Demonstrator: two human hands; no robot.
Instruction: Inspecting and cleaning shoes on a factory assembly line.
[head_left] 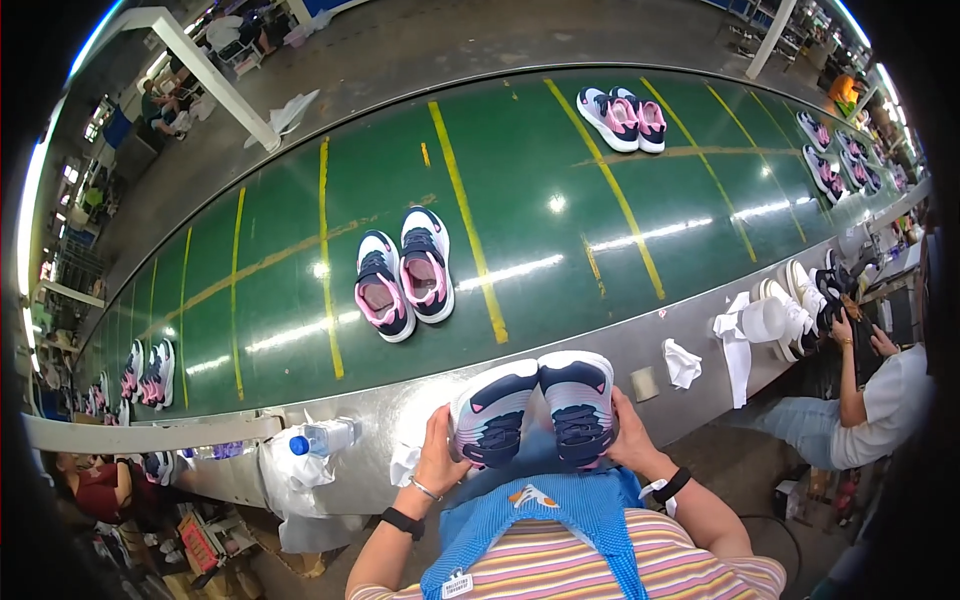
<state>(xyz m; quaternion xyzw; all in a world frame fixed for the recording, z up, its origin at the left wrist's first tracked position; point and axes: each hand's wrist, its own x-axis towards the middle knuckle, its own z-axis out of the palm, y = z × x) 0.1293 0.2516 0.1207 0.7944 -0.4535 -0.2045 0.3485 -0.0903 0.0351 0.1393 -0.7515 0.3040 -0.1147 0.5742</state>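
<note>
I hold a pair of white, navy and pink sneakers side by side at the metal edge of the work line, toes pointing away from me. My left hand [437, 458] grips the left sneaker [496, 408] by its outer side. The right sneaker [577, 402] is held at its outer side by my right hand [632, 440]. Their toes touch or nearly touch. Beyond them, a matching pair of sneakers [424, 262] rests on the green conveyor belt [540, 240], a little to the left.
More sneakers [620, 122] stand farther along the belt. On the metal ledge [390, 395] are a capped bottle [325, 438] at left, and a tape roll [644, 384], a white cloth [682, 364] and white shoes [790, 315] at right. A co-worker [870, 395] handles dark shoes at right.
</note>
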